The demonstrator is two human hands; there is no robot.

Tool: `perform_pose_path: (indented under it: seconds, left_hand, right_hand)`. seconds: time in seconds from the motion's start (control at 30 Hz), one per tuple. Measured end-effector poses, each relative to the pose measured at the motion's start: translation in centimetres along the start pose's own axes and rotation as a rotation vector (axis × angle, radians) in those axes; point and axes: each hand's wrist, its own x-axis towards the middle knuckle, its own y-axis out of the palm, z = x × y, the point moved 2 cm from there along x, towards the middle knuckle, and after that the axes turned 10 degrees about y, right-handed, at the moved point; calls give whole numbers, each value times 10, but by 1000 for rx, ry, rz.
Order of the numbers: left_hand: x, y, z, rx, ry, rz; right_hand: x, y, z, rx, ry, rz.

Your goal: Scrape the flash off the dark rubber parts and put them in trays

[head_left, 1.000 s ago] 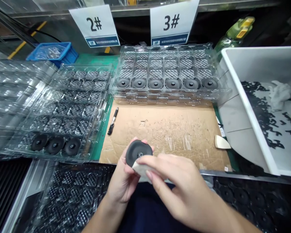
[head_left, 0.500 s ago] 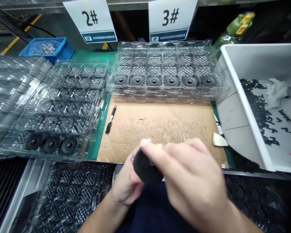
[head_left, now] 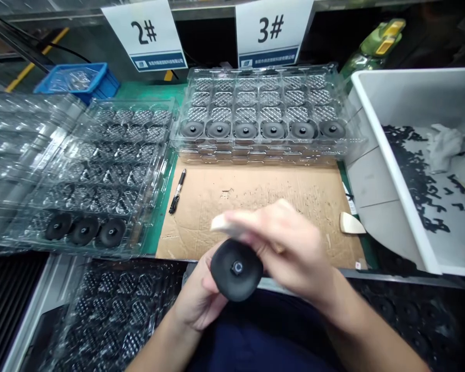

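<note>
A round-cornered black disc (head_left: 232, 281) with a small ringed hub in its centre faces up toward me. My left hand (head_left: 201, 294) grips it by its left edge, thumb and fingers closed. Over the disc's upper edge, my right hand (head_left: 287, 243) is closed on a pale flat piece (head_left: 221, 223), whose whitish tip sticks out to the left. Motion blur hides what kind of piece it is. Beneath both hands lies a scuffed cardboard sheet (head_left: 201, 206).
Behind stand stacked clear trays (head_left: 267, 147) with black discs in the front row. Another clear tray (head_left: 139, 227) at left holds three discs (head_left: 84, 230). A pen (head_left: 177, 191) and a cream wedge (head_left: 351, 223) lie on the cardboard. At right, a white bin (head_left: 395, 181) contains black scraps.
My right hand has drawn back and lifted off the disc's face, uncovering its hub. The disc has turned to face me more, still in my left hand.
</note>
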Motion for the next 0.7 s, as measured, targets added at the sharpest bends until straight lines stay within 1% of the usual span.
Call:
perform_pose_path:
  seconds: [0.07,0.1,0.13,0.17,0.27,0.33,0.37,0.4,0.43,0.5,0.53,0.57,0.6,0.63,0.67,0.7]
  left_hand:
    - [-2,3,0,-70,-48,111]
    - [-2,4,-1,-109,-60,151]
    - [-3,4,-1,-134,-68,175]
    - [-3,3,-1,-146,-66,185]
    - [-1,-1,-1,-141,-58,162]
    - [1,-2,0,-131,-59,137]
    - [2,-2,0,-129,-63,133]
    - [2,-1,1,-126,-65,129]
    - [3,0,1,-123,-65,125]
    - [4,2,3,-98,-51,81]
    - [4,2,3,-78,-30,47]
    - [4,3,4,-55,-2,17]
    - [5,4,4,-30,29,-10]
    - [5,4,4,-5,70,-37]
    - [6,4,4,21,119,-68]
    - [6,3,4,46,165,-101]
  right_hand:
    - [-6,1,-26,-28,225,-115]
    - [-13,5,-38,-35,312,-133]
    - [-20,12,-49,-35,375,-113]
    - [-29,21,-59,-31,413,-63]
    - [-56,49,-78,-36,434,106]
    - [-64,57,-81,-42,438,158]
    - [-65,54,-79,-38,455,148]
    - [-62,48,-75,-22,481,112]
    - [-57,39,-67,7,506,50]
    - [-44,18,-44,91,526,-129]
    - [-38,9,-30,122,489,-211]
    - [-32,4,-16,131,421,-261]
    - [-27,2,-2,123,331,-276]
    - [-24,3,8,102,255,-252]
    - [-21,8,15,84,217,-200]
    - [-18,14,19,73,213,-129]
